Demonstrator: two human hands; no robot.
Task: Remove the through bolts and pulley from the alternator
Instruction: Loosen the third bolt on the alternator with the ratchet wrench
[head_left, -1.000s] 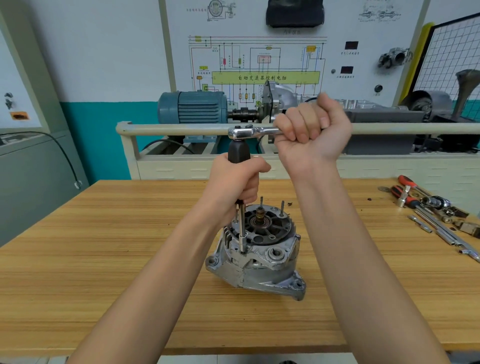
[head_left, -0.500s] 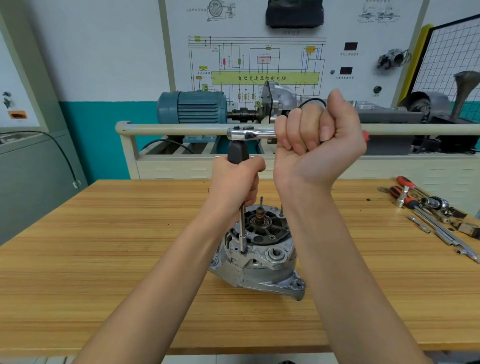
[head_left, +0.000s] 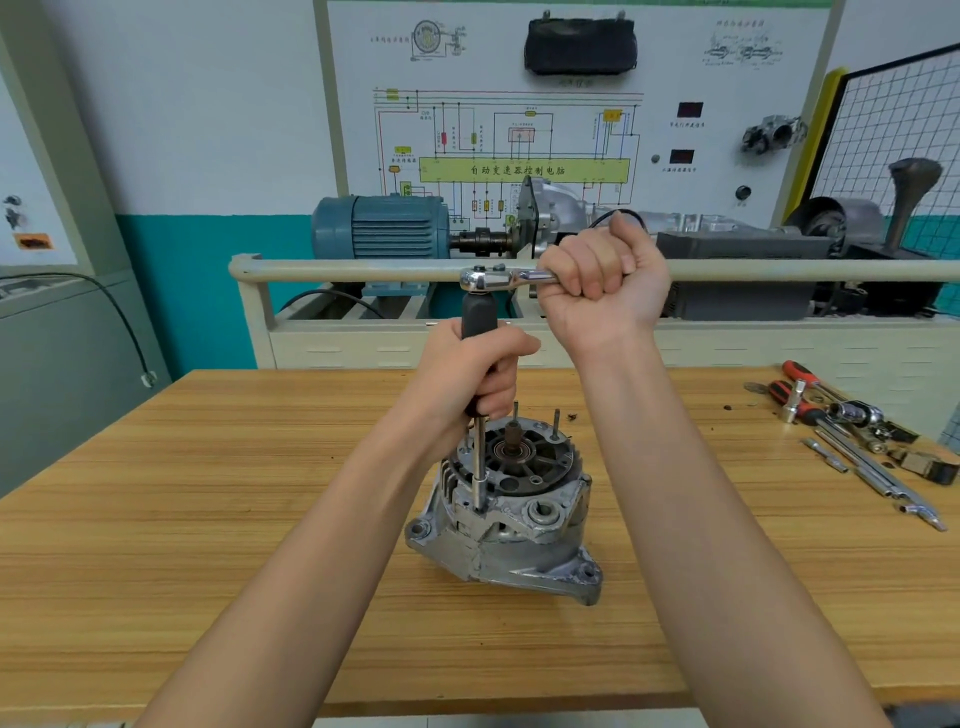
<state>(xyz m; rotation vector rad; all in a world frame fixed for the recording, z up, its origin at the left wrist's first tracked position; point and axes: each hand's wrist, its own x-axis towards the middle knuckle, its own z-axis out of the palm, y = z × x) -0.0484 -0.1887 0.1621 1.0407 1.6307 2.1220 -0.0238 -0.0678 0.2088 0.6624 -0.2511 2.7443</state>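
A silver alternator (head_left: 511, 525) stands on the wooden workbench (head_left: 208, 519) with its shaft end up and two thin studs sticking out of the top. A long driver with a black handle (head_left: 478, 317) stands upright, its tip set in the alternator's left rim. My left hand (head_left: 467, 379) grips the black handle low down. A chrome ratchet (head_left: 498, 278) sits on the handle's top and points right. My right hand (head_left: 605, 286) grips the ratchet's handle, which is hidden in my fist.
Several loose tools lie at the bench's right edge: red-handled screwdrivers (head_left: 800, 400), sockets and extension bars (head_left: 878, 478). Behind the bench stand a rail (head_left: 337, 271), a blue motor (head_left: 379, 226) and a wiring diagram board (head_left: 519, 130).
My right hand swung the ratchet handle toward me and then back away, ending near where it started. The left hand kept its grip on the driver. The alternator stayed put.
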